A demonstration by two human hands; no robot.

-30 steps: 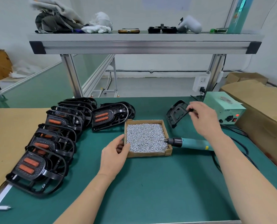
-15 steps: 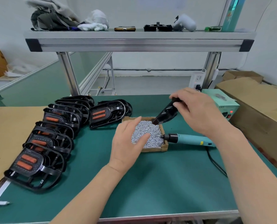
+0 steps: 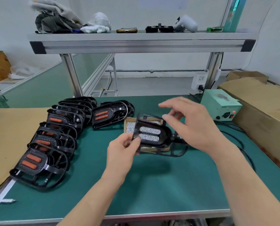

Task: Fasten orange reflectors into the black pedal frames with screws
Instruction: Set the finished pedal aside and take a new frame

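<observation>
A black pedal frame with two empty slots hangs above the cardboard box of screws; the screws show through the slots. My left hand pinches the frame's left edge between thumb and fingers. My right hand hovers over the frame's right side, blurred, fingers loosely spread and holding nothing I can see. Several black frames with orange reflectors fitted lie overlapped in a row along the left of the green mat, with one more behind the box.
A pale green power unit with a red light stands at the right rear, its black cables trailing over the mat. Brown cardboard lies to the right and brown paper to the left. An aluminium shelf spans overhead.
The right hand lifted the empty frame from the mat's rear, carried it over the screw box and released it. The left hand left the box and took the frame's left edge.
</observation>
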